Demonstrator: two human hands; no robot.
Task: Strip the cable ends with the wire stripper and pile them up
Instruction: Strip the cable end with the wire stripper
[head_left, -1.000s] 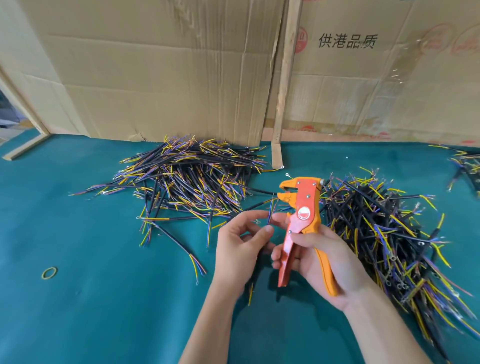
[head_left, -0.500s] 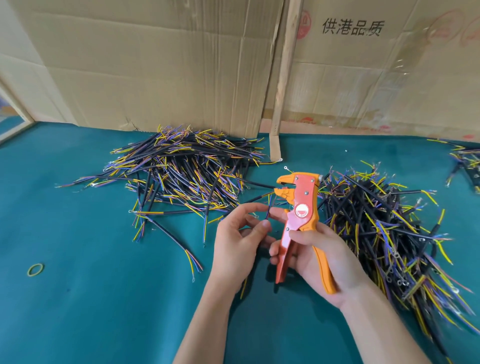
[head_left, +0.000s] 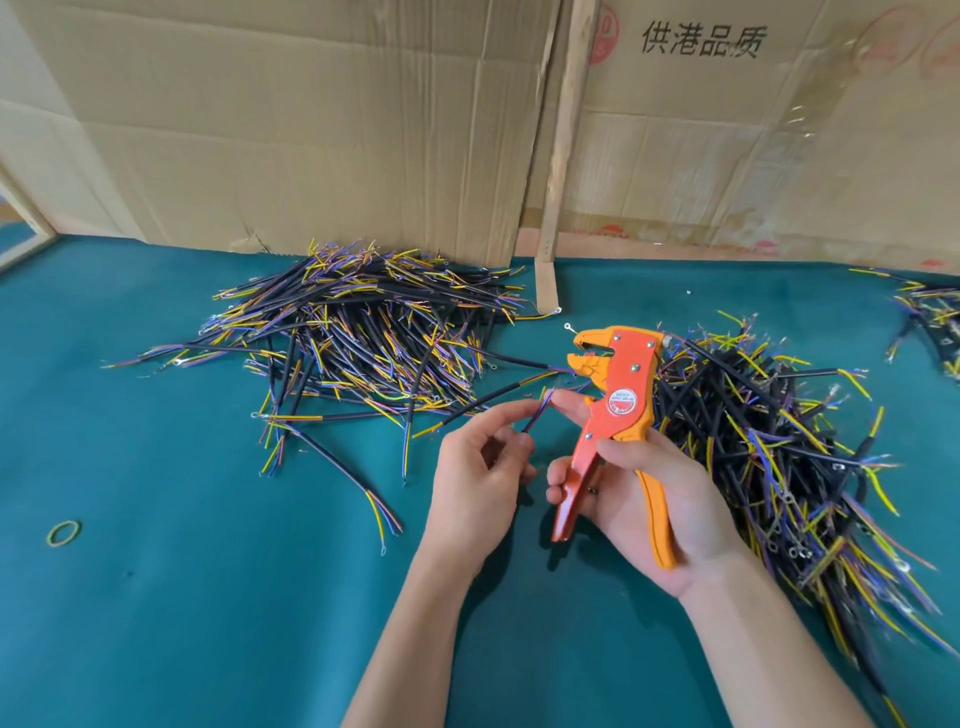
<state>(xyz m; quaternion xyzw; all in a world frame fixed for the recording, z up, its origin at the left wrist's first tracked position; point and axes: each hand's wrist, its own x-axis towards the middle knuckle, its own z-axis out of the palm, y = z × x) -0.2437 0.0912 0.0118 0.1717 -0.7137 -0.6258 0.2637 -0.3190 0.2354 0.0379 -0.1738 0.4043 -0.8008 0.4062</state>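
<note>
My right hand (head_left: 641, 491) grips an orange wire stripper (head_left: 618, 410) upright, its jaws pointing left and standing apart. My left hand (head_left: 475, 467) pinches a short cable (head_left: 535, 415) whose thin coloured ends point up toward my right forefinger, just below the jaws. A big pile of black cables (head_left: 363, 332) with yellow and blue ends lies on the green table at the back left. A second pile of cables (head_left: 769, 447) spreads to the right of the stripper.
Cardboard sheets (head_left: 322, 119) and a wooden strip (head_left: 563, 135) stand along the table's far edge. A yellow rubber band (head_left: 63, 533) lies on the green table (head_left: 182, 597) at the left. A few more cables (head_left: 930, 317) sit at the far right edge.
The view has shifted slightly. My left hand has turned the cable so that its coloured ends stick up nearer the stripper's jaws. My right hand keeps its grip on the stripper.
</note>
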